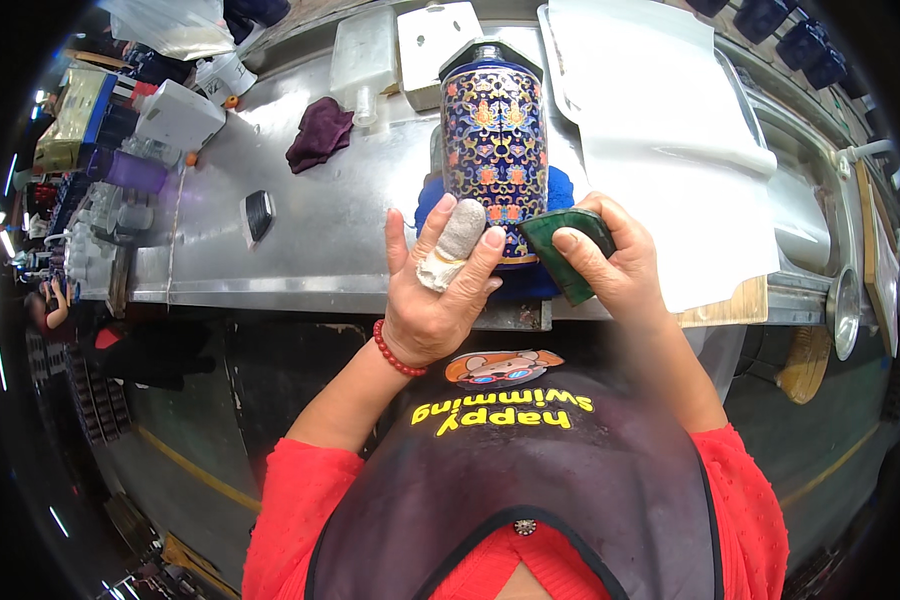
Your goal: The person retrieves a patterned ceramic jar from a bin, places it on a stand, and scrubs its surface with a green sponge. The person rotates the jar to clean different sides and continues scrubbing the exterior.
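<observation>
A dark blue bottle [495, 150] with a colourful gold, orange and red pattern lies or leans on a blue cloth [562, 188], its neck away from me. My left hand [432, 290] is at the bottle's near left end with fingers spread, one wearing a grey finger cover [460, 230]; whether it touches the bottle I cannot tell. Between the thumb and fingers of my right hand [620, 255] is a flat dark green scraper [570, 250], its edge close to the bottle's lower right side. A red bead bracelet circles my left wrist.
On the metal worktop [340, 230] lie a crumpled maroon cloth [320, 133] and a small black object [258, 217]. White sheets [670, 170] cover the right side. Behind stand a clear plastic box [363, 50] and a white block [425, 40]. At far left is another person's arm [58, 305].
</observation>
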### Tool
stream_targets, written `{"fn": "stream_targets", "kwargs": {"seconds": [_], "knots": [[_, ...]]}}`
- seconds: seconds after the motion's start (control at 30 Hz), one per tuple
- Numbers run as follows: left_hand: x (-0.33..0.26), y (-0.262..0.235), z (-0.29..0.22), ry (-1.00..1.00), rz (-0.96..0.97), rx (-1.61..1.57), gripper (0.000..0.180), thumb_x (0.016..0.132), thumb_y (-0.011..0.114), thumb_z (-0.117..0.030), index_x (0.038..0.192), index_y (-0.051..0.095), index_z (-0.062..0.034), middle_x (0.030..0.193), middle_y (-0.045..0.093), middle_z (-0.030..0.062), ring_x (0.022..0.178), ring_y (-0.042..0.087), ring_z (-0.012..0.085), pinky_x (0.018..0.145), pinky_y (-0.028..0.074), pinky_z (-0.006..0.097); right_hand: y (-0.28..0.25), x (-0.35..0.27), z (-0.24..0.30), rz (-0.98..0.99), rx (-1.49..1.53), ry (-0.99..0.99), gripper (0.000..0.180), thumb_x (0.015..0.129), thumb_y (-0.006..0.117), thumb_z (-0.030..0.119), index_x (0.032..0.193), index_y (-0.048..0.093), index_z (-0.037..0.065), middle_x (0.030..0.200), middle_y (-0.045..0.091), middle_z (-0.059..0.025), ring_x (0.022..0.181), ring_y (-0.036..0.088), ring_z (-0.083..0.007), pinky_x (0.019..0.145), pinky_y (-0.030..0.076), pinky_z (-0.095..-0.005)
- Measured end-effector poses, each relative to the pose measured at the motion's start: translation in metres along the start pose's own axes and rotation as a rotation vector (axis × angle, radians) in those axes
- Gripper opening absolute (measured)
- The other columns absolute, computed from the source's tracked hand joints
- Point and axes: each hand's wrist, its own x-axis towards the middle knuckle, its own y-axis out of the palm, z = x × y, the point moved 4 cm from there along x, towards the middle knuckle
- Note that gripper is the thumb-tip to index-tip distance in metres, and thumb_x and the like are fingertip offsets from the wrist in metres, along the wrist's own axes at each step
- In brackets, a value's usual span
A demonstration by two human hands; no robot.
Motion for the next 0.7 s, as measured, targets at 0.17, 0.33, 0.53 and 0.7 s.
{"fn": "stream_targets", "kwargs": {"seconds": [0.17,0.33,0.53,0.7], "knots": [[0.001,-0.005,0.003,-0.021,0.014,-0.066,0.044,0.089,0.073,-0.014,0.132,0.068,-0.0078,0.140,0.060,0.0235,0.137,0.052,0.0411,0.124,0.007,0.057,0.001,0.002,0.002,0.006,-0.007,-0.001,0.016,0.097,0.070,0.015,0.094,0.061,0.002,0.086,0.058,0.0013,0.077,0.053,-0.0050,0.068,0.044,-0.0212],[0.003,-0.007,0.002,-0.034,-0.032,-0.012,0.051,0.077,0.077,-0.008,0.127,0.071,-0.0163,0.128,0.069,0.0166,0.133,0.055,0.0370,0.123,0.007,0.059,0.001,0.001,0.001,0.010,0.013,0.026,0.017,0.097,0.070,0.016,0.094,0.061,0.002,0.085,0.058,0.0012,0.076,0.052,-0.0052,0.067,0.043,-0.0215],[-0.004,-0.005,0.001,-0.055,0.024,-0.028,0.049,0.081,0.076,-0.014,0.129,0.070,-0.0143,0.135,0.065,0.0177,0.137,0.049,0.0397,0.122,0.007,0.062,0.002,0.001,0.001,0.012,0.014,0.021,0.017,0.097,0.070,0.017,0.094,0.061,0.002,0.084,0.058,0.0017,0.076,0.052,-0.0051,0.067,0.043,-0.0215],[-0.014,-0.006,-0.007,-0.019,0.019,0.090,0.046,0.094,0.068,-0.027,0.135,0.065,-0.0073,0.141,0.060,0.0188,0.143,0.041,0.0416,0.122,0.006,0.062,0.001,0.001,-0.001,0.010,0.016,0.040,0.017,0.097,0.070,0.017,0.095,0.061,0.002,0.084,0.058,0.0018,0.076,0.052,-0.0050,0.067,0.043,-0.0212]]}}
